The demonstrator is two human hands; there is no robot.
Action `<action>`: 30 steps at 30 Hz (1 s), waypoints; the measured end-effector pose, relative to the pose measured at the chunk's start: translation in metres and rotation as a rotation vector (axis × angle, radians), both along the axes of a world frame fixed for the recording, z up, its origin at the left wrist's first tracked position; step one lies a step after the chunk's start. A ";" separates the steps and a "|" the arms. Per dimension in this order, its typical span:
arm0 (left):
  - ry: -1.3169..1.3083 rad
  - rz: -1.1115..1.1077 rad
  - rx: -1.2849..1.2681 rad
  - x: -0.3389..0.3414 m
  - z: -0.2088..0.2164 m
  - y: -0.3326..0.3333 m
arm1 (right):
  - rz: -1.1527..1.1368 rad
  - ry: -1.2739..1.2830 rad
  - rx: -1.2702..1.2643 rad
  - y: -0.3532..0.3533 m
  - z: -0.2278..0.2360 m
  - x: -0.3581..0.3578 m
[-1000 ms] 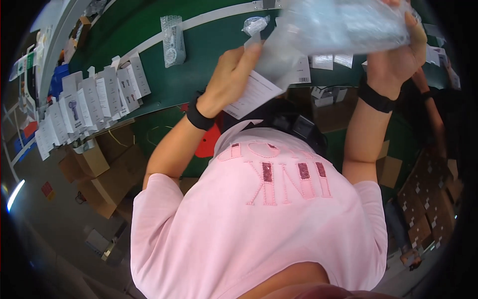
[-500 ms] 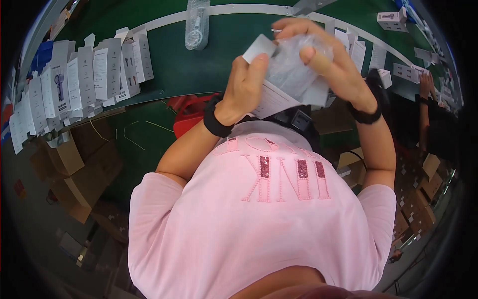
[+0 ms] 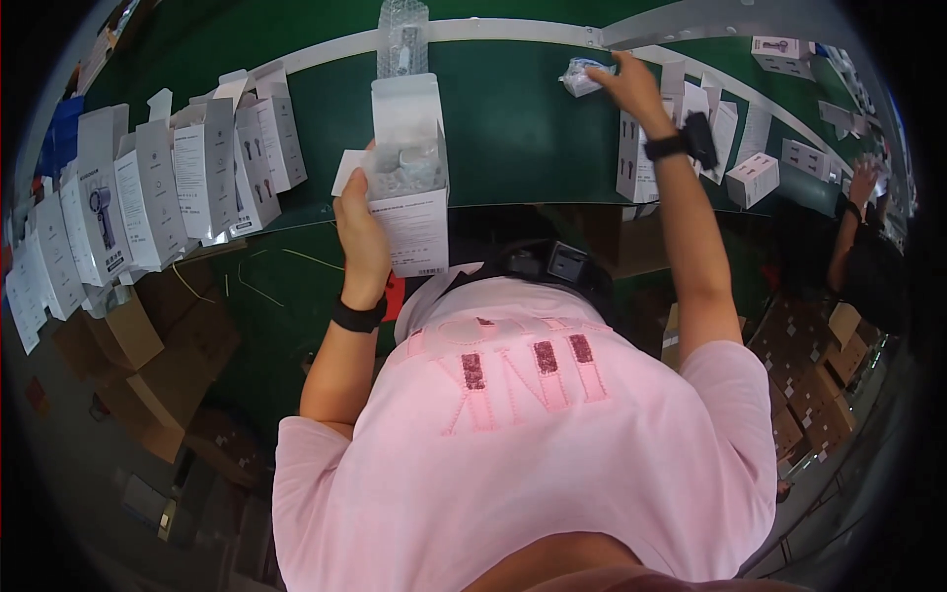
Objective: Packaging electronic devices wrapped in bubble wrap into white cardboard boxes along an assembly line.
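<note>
My left hand (image 3: 360, 225) grips an open white carton (image 3: 409, 178) held upright over the near edge of the green belt (image 3: 513, 118); a clear plastic-wrapped item sits in its open top. My right hand (image 3: 631, 84) reaches out over the belt and closes its fingers on a small clear-wrapped packet (image 3: 580, 77) lying there. Both wrists wear black bands. A pink shirt fills the lower part of the picture.
A row of flat white cartons (image 3: 148, 197) stands along the left of the belt. More white boxes (image 3: 750, 178) lie to the right, and a clear-wrapped item (image 3: 402, 37) rests at the far belt edge. Brown cardboard boxes (image 3: 128, 345) sit below left. Another person (image 3: 863, 247) works at far right.
Both hands were together at the carton with the plastic bag. Now the left hand alone holds the carton, and the right hand has stretched away to the right onto a packet on the belt.
</note>
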State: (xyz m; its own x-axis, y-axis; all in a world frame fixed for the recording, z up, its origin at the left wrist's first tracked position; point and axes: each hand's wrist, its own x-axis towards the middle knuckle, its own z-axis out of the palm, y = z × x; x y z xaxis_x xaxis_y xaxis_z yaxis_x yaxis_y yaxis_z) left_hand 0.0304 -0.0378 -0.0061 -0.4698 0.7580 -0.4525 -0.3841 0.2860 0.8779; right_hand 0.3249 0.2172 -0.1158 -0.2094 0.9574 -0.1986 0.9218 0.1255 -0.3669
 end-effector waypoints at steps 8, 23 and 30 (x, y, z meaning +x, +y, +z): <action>0.263 -0.234 0.032 0.007 0.008 0.028 | -0.326 0.706 -0.353 -0.002 -0.024 -0.017; -0.643 -0.746 0.224 0.139 0.085 0.072 | 0.566 0.250 -0.078 -0.143 0.322 -0.010; -0.691 -0.974 0.114 0.178 0.063 0.079 | 0.544 0.329 -0.962 -0.122 0.299 0.034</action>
State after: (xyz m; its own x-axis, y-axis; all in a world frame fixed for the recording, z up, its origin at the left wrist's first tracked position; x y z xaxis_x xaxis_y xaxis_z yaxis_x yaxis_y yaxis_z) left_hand 0.2082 0.0411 0.0565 0.6392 0.7121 -0.2904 -0.4494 0.6523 0.6104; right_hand 0.3587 0.0955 0.1831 -0.7251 0.2072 -0.6568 0.6735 0.0146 -0.7390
